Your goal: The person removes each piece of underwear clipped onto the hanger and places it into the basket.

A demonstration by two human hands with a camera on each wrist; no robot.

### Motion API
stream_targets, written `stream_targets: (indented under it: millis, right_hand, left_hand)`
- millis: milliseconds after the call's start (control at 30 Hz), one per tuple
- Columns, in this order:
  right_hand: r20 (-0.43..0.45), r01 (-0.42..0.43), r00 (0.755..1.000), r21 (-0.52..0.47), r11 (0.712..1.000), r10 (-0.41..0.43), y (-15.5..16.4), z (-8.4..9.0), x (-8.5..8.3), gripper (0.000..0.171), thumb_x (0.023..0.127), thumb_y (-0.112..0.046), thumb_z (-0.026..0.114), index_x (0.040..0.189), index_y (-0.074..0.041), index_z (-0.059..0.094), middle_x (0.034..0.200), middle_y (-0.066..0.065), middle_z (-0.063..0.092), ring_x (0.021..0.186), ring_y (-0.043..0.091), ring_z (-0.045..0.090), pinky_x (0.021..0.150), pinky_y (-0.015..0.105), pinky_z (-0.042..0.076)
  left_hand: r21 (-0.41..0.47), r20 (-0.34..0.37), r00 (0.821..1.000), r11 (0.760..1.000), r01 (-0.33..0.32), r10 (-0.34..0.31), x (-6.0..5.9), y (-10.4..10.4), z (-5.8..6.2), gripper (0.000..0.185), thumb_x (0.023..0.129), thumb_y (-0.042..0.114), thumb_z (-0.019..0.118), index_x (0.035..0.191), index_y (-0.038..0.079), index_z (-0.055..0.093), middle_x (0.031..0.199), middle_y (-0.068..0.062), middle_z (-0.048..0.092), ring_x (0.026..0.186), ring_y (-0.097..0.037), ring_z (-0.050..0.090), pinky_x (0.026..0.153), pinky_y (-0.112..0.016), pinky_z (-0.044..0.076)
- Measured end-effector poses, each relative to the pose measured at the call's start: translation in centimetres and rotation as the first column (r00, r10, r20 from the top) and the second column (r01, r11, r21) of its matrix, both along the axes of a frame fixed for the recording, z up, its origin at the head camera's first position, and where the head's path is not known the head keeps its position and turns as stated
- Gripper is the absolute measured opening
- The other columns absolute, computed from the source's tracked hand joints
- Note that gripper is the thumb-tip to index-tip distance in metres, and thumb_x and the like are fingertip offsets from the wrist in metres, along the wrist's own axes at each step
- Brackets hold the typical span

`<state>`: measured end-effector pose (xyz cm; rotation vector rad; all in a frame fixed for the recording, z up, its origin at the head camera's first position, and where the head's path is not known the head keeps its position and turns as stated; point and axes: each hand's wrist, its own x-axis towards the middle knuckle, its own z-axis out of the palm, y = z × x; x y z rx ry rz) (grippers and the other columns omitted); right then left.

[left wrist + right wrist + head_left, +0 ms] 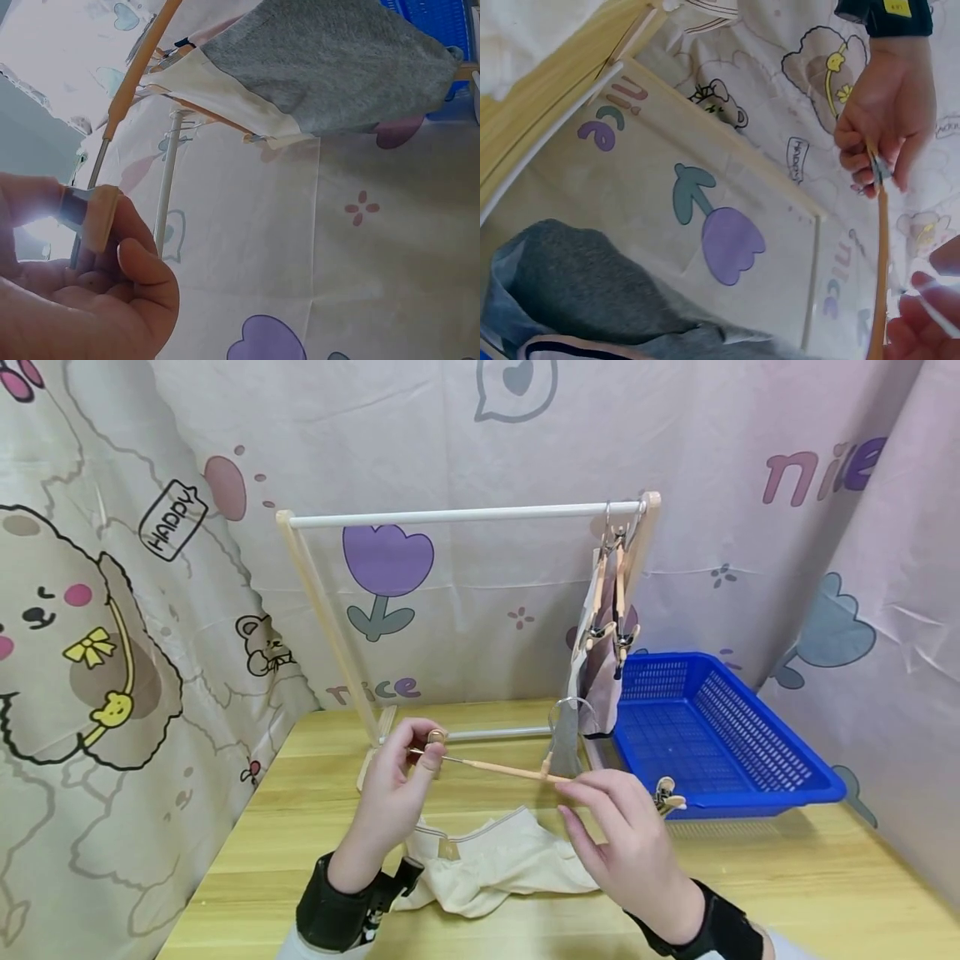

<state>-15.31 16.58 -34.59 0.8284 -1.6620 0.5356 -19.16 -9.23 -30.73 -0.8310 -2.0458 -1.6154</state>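
A wooden clip hanger (495,767) is held level above the table between both hands. My left hand (422,753) pinches its left clip (436,737) between thumb and fingers; in the left wrist view the clip (98,217) shows pressed in that hand (90,285). My right hand (579,793) pinches the bar near its middle, below the metal hook (564,708). The hanger's right clip (667,797) hangs free beyond that hand. A cream garment (495,860) lies crumpled on the table under both hands. In the right wrist view the bar (880,262) runs from the left hand (885,112) down to my right fingertips (922,322).
A small wooden rack with a white rod (465,514) stands behind. Two clip hangers with grey and pale garments (600,652) hang at its right end. A blue plastic basket (750,777) sits at the right. Printed curtains surround the wooden table (787,877).
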Motion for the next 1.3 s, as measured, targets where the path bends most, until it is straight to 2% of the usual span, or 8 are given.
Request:
stream_targets:
  millis: [100, 233, 433, 667, 800, 933, 1100, 1300]
  right_hand:
    - [-0.117, -0.060, 0.991, 0.032, 0.998, 0.064, -0.7, 0.6, 0.4, 0.029, 0.106, -0.019, 0.058, 0.090, 0.001, 0.071, 0.088, 0.014, 0.064, 0.081, 0.030, 0.059, 0.076, 0.036, 0.046]
    - [-0.140, -0.127, 0.980, 0.115, 0.985, 0.143, -1.0, 0.8, 0.6, 0.023, 0.106, -0.016, 0.058, 0.093, -0.001, 0.070, 0.089, 0.013, 0.064, 0.081, 0.027, 0.059, 0.073, 0.035, 0.046]
    - [-0.067, -0.155, 0.982, 0.247, 0.956, 0.177, -1.3, -0.2, 0.2, 0.021, 0.106, -0.018, 0.057, 0.104, -0.002, 0.071, 0.099, 0.013, 0.068, 0.090, 0.026, 0.063, 0.077, 0.037, 0.048]
    - [0.167, -0.150, 0.982, 0.365, 0.919, 0.094, -1.6, -1.9, -0.3, 0.033, 0.109, -0.033, 0.053, 0.127, -0.010, 0.066, 0.122, 0.006, 0.066, 0.108, 0.023, 0.063, 0.093, 0.038, 0.046]
    - [0.313, -0.146, 0.950, 0.446, 0.883, 0.000, -1.8, -2.6, -0.6, 0.042, 0.106, -0.043, 0.056, 0.139, -0.017, 0.059, 0.137, 0.003, 0.061, 0.123, 0.020, 0.059, 0.102, 0.039, 0.045]
    - [0.400, -0.149, 0.913, 0.496, 0.855, -0.073, -2.0, -3.1, -1.0, 0.055, 0.100, -0.050, 0.063, 0.147, -0.023, 0.052, 0.147, 0.001, 0.056, 0.132, 0.020, 0.055, 0.105, 0.044, 0.047]
    - [0.496, -0.175, 0.860, 0.503, 0.846, -0.117, -2.6, -3.7, -1.4, 0.062, 0.098, -0.056, 0.062, 0.151, -0.028, 0.048, 0.151, -0.001, 0.051, 0.135, 0.021, 0.053, 0.104, 0.046, 0.049]
    - [0.583, -0.151, 0.784, 0.516, 0.843, -0.216, -3.4, -4.4, -1.7, 0.070, 0.092, -0.056, 0.071, 0.152, -0.028, 0.047, 0.152, 0.002, 0.050, 0.137, 0.024, 0.053, 0.103, 0.051, 0.051]
  left_hand:
    - [0.037, 0.003, 1.000, 0.999, -0.001, 0.001, 0.0, -0.3, 0.0, 0.009, 0.102, -0.003, 0.057, 0.109, -0.008, 0.057, 0.094, -0.008, 0.054, 0.080, -0.009, 0.052, 0.072, -0.021, 0.046]
    - [0.085, 0.023, 1.000, 0.996, -0.002, 0.000, 0.1, -0.7, 0.3, 0.010, 0.103, -0.004, 0.054, 0.110, -0.011, 0.055, 0.095, -0.005, 0.053, 0.082, -0.008, 0.053, 0.071, -0.019, 0.046]
    - [0.147, 0.010, 1.000, 0.989, 0.000, -0.001, 0.0, -1.3, 0.5, 0.015, 0.105, -0.002, 0.051, 0.111, -0.016, 0.053, 0.095, -0.001, 0.055, 0.082, -0.007, 0.052, 0.070, -0.018, 0.045]
    - [0.184, 0.059, 0.998, 0.982, -0.036, 0.025, 0.0, -2.1, 1.0, 0.022, 0.108, 0.004, 0.049, 0.114, -0.016, 0.052, 0.096, 0.003, 0.057, 0.085, -0.006, 0.054, 0.072, -0.017, 0.048]
    - [0.192, 0.092, 0.995, 0.979, -0.066, 0.049, 0.1, -2.5, 1.2, 0.025, 0.109, 0.007, 0.048, 0.117, -0.016, 0.051, 0.097, 0.005, 0.058, 0.089, -0.006, 0.058, 0.076, -0.017, 0.052]
    - [0.195, 0.109, 0.991, 0.975, -0.103, 0.083, 0.1, -3.0, 1.4, 0.027, 0.109, 0.010, 0.047, 0.119, -0.015, 0.051, 0.098, 0.006, 0.058, 0.092, -0.006, 0.059, 0.077, -0.017, 0.053]
    - [0.222, 0.136, 0.983, 0.964, -0.149, 0.121, 0.1, -3.8, 1.7, 0.030, 0.110, 0.014, 0.047, 0.119, -0.014, 0.051, 0.099, 0.006, 0.059, 0.094, -0.007, 0.059, 0.078, -0.018, 0.053]
    - [0.267, 0.165, 0.974, 0.943, -0.199, 0.158, 0.1, -4.4, 2.0, 0.019, 0.110, 0.016, 0.047, 0.115, -0.001, 0.056, 0.099, 0.003, 0.061, 0.095, -0.010, 0.060, 0.081, -0.018, 0.051]
